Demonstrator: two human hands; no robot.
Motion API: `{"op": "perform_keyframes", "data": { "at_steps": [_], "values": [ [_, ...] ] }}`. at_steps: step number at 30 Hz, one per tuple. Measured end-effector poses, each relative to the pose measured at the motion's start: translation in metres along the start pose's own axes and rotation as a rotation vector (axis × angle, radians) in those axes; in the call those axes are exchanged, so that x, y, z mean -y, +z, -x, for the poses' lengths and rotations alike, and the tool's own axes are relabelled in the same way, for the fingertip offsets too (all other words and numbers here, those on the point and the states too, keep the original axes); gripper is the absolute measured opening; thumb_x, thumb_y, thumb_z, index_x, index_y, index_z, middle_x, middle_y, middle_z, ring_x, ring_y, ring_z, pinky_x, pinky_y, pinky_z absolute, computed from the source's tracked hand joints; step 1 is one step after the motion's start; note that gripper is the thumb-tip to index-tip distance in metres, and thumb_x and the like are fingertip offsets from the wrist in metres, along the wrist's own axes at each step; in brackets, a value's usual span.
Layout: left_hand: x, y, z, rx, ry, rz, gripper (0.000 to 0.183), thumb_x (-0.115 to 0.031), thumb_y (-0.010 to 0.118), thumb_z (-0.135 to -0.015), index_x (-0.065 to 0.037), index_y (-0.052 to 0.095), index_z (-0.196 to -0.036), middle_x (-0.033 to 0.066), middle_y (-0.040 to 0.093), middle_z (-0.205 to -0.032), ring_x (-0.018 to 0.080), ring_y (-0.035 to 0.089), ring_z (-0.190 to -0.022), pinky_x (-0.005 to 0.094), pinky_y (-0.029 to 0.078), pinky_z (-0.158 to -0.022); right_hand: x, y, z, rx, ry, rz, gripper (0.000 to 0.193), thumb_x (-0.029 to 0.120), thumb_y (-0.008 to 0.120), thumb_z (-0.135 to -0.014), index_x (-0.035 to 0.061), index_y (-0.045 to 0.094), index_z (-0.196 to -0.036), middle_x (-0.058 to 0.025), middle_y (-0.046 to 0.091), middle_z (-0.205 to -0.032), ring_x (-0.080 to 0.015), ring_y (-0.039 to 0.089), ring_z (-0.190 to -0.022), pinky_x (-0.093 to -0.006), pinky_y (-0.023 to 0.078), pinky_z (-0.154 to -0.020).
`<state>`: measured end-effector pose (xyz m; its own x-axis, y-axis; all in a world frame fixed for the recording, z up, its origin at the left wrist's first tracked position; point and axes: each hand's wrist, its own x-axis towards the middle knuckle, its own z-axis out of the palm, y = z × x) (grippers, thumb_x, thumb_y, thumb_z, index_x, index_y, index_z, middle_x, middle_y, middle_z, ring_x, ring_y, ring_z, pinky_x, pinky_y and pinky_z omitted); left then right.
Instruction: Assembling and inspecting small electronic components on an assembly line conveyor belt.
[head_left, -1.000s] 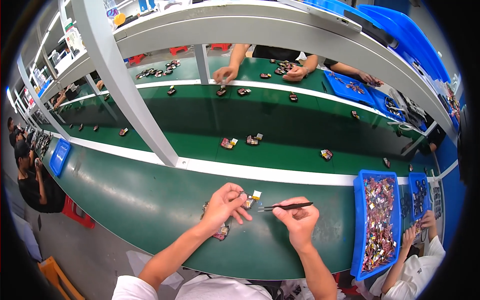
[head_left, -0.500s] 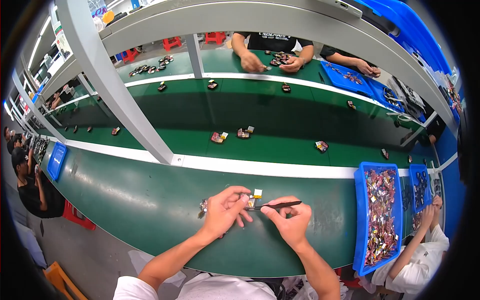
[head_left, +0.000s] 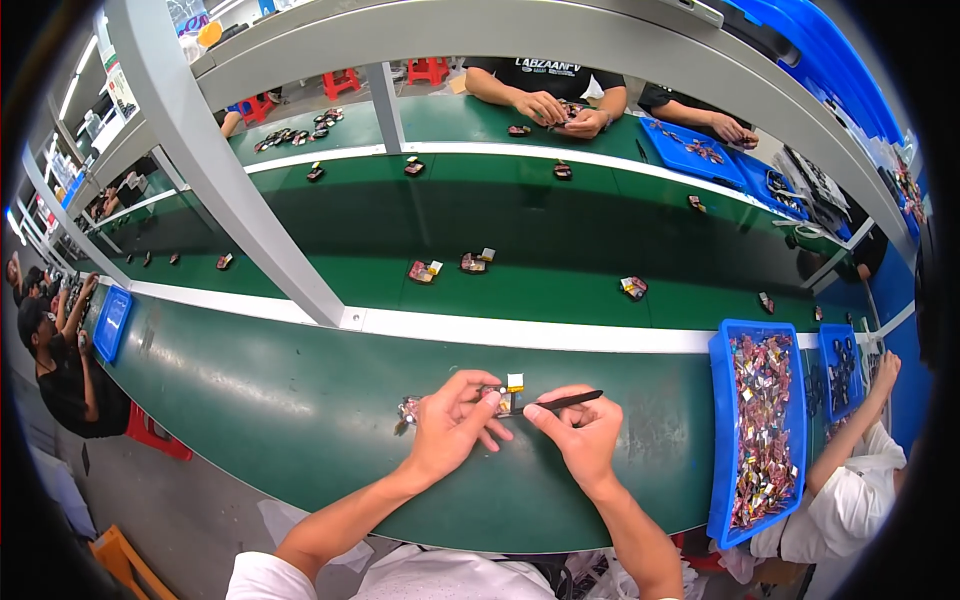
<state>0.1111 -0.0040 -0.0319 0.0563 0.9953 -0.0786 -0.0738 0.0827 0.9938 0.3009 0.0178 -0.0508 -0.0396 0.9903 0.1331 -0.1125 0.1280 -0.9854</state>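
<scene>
Above the green worktop (head_left: 270,390), my left hand (head_left: 452,425) closes its thumb and fingertips on a small electronic assembly (head_left: 497,401), with a white and yellow flat piece (head_left: 515,382) sticking up from it. My fingers cover part of the assembly. In my right hand (head_left: 582,440) are black tweezers (head_left: 568,401), held like a pen. Their tips point left and reach the assembly's right side; whether they grip anything is too small to tell. Just left of my left hand lies a small cluster of parts (head_left: 407,410).
A blue tray (head_left: 716,440) heaped with small circuit pieces stands at my right. Beyond a white rail (head_left: 540,334), a green conveyor belt (head_left: 540,300) carries scattered assemblies. A grey post (head_left: 230,180) rises at left. Co-workers sit across and to both sides.
The assemblies on the belt have shifted slightly left. My right hand and the tweezers have moved very little. The co-worker across has brought both hands together; the one at right has raised an arm.
</scene>
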Motion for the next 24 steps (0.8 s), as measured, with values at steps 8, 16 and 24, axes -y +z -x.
{"op": "perform_keyframes", "data": {
  "at_steps": [8,16,24],
  "values": [
    [0.003,0.003,0.000,0.027,-0.001,0.030,0.027,-0.008,0.055,-0.104,0.006,0.052,-0.126,0.0174,0.069,-0.105,0.0246,0.076,-0.077,0.0290,0.061,-0.056,-0.003,0.000,-0.001,-0.006,0.115,-0.145,0.013,-0.003,0.082,-0.081,-0.0022,0.072,-0.089,0.0075,0.056,-0.066,0.0037,0.037,-0.054,-0.0189,0.022,-0.046],
    [0.002,-0.002,-0.001,0.076,-0.032,0.037,0.028,-0.010,0.055,-0.104,0.005,0.051,-0.128,0.0182,0.068,-0.109,0.0279,0.076,-0.082,0.0303,0.062,-0.058,-0.003,-0.001,-0.003,0.034,0.133,-0.220,0.014,-0.007,0.080,-0.082,-0.0047,0.071,-0.092,-0.0008,0.067,-0.076,0.0018,0.045,-0.059,-0.0170,0.030,-0.049],
    [0.009,-0.009,-0.006,0.219,-0.101,0.250,0.032,-0.017,0.050,-0.107,0.005,0.049,-0.130,0.0212,0.067,-0.114,0.0351,0.075,-0.087,0.0339,0.065,-0.062,-0.007,-0.004,0.000,0.038,0.141,-0.319,0.012,-0.007,0.079,-0.083,-0.0048,0.071,-0.091,-0.0041,0.069,-0.083,0.0015,0.046,-0.056,-0.0183,0.031,-0.048]
  ]
}}
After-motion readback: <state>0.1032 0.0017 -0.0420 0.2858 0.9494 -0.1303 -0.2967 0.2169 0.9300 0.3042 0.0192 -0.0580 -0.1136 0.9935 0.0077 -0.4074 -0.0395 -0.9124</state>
